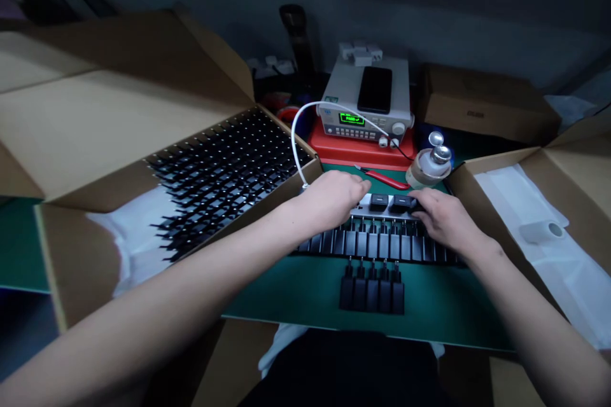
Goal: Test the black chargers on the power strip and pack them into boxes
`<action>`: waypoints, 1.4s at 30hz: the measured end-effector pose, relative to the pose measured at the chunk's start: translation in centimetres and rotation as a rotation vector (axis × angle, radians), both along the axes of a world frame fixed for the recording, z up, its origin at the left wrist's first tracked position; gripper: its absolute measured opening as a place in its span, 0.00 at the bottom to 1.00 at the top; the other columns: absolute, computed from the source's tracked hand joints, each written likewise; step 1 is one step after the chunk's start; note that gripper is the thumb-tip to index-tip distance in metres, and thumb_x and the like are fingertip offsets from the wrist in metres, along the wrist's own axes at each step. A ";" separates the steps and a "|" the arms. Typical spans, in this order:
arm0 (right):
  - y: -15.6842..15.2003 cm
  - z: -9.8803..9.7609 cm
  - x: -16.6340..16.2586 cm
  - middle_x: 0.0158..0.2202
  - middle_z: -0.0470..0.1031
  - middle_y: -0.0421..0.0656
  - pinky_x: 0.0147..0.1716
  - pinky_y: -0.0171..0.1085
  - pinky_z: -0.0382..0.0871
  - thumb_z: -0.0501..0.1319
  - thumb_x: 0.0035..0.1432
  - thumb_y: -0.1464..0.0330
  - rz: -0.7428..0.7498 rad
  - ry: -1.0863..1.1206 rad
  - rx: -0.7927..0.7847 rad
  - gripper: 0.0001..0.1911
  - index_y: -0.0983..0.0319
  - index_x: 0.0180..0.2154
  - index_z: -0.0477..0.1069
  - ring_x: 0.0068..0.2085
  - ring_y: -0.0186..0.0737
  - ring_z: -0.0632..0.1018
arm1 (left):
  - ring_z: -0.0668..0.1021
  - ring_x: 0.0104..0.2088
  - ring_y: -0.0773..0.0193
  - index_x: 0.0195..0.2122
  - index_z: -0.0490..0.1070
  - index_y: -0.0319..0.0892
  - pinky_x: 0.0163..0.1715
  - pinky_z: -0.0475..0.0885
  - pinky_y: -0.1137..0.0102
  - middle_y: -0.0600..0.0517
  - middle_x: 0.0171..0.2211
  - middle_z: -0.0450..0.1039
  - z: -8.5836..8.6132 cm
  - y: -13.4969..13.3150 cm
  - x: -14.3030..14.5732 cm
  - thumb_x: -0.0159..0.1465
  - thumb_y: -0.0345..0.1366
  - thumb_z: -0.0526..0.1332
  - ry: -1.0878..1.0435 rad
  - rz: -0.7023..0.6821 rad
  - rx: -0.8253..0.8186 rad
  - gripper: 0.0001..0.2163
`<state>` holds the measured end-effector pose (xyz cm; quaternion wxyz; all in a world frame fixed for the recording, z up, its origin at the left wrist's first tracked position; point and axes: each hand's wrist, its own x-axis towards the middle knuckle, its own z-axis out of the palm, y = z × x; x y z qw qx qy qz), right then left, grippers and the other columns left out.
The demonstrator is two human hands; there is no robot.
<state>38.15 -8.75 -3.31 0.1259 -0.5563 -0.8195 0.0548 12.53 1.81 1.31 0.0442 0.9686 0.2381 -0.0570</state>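
fingers [358,183] on black adapters [379,202], tester display [352,119] reads pass.

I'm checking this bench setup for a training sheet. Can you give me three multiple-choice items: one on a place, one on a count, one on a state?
1. Where is the black smartphone?
A. On the bench tester
B. In the left carton
C. On the green mat

2. How many black plug chargers are in the short row nearest the person?
A. Three
B. Five
C. Eight

3. What does the tester's display show?
A. Red FAIL
B. Nothing
C. Green PASS

Answers:
1. A, it lies on the tester's top.
2. B, five sets of prongs show.
3. C, the green PASS is lit.
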 end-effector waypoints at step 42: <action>10.5 4.0 -17.7 0.31 0.76 0.39 0.37 0.37 0.67 0.66 0.58 0.75 0.083 0.457 -0.157 0.07 0.60 0.30 0.71 0.34 0.37 0.75 | 0.82 0.51 0.53 0.57 0.67 0.43 0.51 0.79 0.58 0.46 0.51 0.79 -8.2 -2.0 -9.1 0.64 0.26 0.61 -0.775 0.621 -0.191 0.19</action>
